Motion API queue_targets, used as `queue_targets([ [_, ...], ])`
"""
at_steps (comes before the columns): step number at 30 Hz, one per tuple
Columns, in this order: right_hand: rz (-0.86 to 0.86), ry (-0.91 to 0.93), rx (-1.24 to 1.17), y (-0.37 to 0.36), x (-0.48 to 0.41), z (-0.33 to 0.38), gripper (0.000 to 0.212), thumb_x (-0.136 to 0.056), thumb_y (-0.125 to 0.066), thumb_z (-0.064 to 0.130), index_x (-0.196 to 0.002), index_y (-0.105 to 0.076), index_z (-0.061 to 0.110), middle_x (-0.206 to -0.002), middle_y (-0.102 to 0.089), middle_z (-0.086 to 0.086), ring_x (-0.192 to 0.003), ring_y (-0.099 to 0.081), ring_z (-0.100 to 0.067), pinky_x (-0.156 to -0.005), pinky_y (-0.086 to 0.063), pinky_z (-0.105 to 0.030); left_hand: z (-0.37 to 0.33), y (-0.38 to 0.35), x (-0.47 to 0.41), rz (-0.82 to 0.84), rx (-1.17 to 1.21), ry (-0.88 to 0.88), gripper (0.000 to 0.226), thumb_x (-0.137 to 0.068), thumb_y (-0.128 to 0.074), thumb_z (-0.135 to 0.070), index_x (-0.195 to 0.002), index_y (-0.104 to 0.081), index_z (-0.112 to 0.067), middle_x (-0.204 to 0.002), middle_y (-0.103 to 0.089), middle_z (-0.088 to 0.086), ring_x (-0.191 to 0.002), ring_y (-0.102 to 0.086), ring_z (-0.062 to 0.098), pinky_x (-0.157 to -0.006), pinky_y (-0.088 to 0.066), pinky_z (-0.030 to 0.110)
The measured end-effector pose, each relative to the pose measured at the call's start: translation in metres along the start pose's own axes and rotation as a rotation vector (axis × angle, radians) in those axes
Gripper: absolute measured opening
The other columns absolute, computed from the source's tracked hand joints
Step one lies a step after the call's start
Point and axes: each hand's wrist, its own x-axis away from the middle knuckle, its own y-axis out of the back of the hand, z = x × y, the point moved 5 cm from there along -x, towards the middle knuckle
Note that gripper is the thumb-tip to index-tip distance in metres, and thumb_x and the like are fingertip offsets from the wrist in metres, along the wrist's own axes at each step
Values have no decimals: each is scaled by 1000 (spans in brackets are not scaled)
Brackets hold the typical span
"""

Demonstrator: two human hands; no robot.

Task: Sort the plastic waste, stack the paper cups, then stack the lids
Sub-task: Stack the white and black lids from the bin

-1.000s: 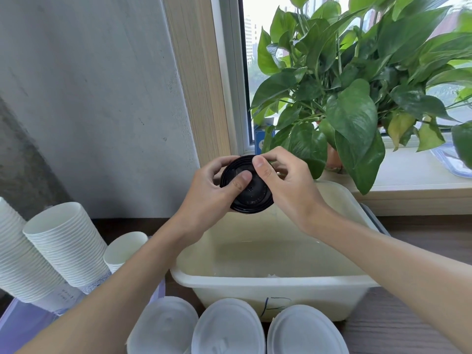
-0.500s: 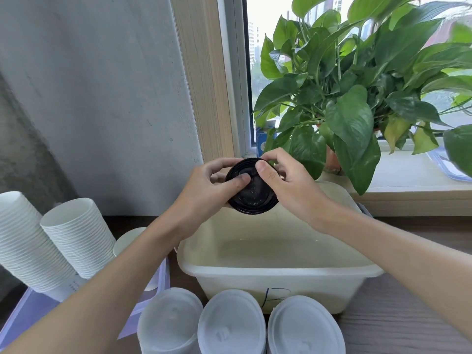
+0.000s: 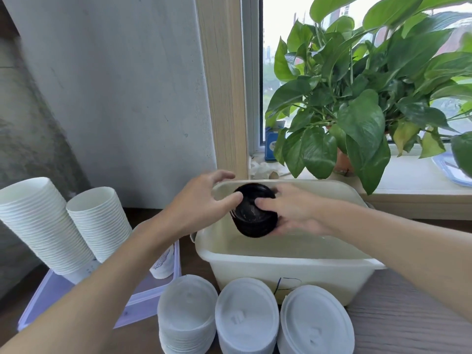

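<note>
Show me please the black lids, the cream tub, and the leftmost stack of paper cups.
black lids (image 3: 251,217): head view, on the top lid's flat face.
cream tub (image 3: 319,279): head view, on its front wall.
leftmost cup stack (image 3: 38,221): head view, on its ribbed side.

Noted glossy black plastic on the lid stack, matt white paper on the cup stacks, smooth frosted plastic on the white lids, cream plastic on the tub, grained wood on the tabletop
</note>
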Motion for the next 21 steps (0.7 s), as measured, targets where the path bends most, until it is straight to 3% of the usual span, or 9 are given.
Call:
queue_targets([
  [3,-4,-181,4,-7,-11,-18,33,-96,-56,11,-128,-46,7,-122,-60,-15,-103,-64,-32,-84,-57,-48,11,-1,9,65,-106,23,56,-89,-67,-46,-140,-52,-32,-143,-53,-11,-130,-48,6,-101,-38,24],
  [9,48,-350,-85,-30,-32,-42,25,-100,-49,15,-123,-47,5,-109,-58,-14,-97,-61,-29,-79,-55,-44,22,4,13,63,-100,40,67,-83,-72,-50,-144,-50,-32,-130,-60,-12,-109,-57,3,-93,-45,22],
  [13,4,-350,76,-27,-41,-53,22,-97,-56,18,-113,-55,3,-104,-64,-17,-85,-64,-27,-77,-59,-40,21,4,14,83,-120,32,70,-82,-74,-49,-145,-47,-33,-134,-59,-9,-115,-55,7,-96,-44,23],
  [17,10,-339,10,-24,-38,-51,32,-93,-63,18,-119,-56,-1,-111,-59,-17,-89,-60,-28,-76,-59,-43,19,2,15,77,-139,18,68,-82,-73,-51,-144,-48,-33,-137,-58,-7,-121,-54,10,-103,-45,30],
  [21,-80,-223,149,-11,-23,-30,35,-89,-69,24,-114,-55,4,-105,-56,-11,-92,-55,-25,-76,-57,-38,18,2,17,76,-124,11,63,-84,-71,-51,-141,-50,-34,-138,-57,-9,-115,-52,8,-96,-42,27],
])
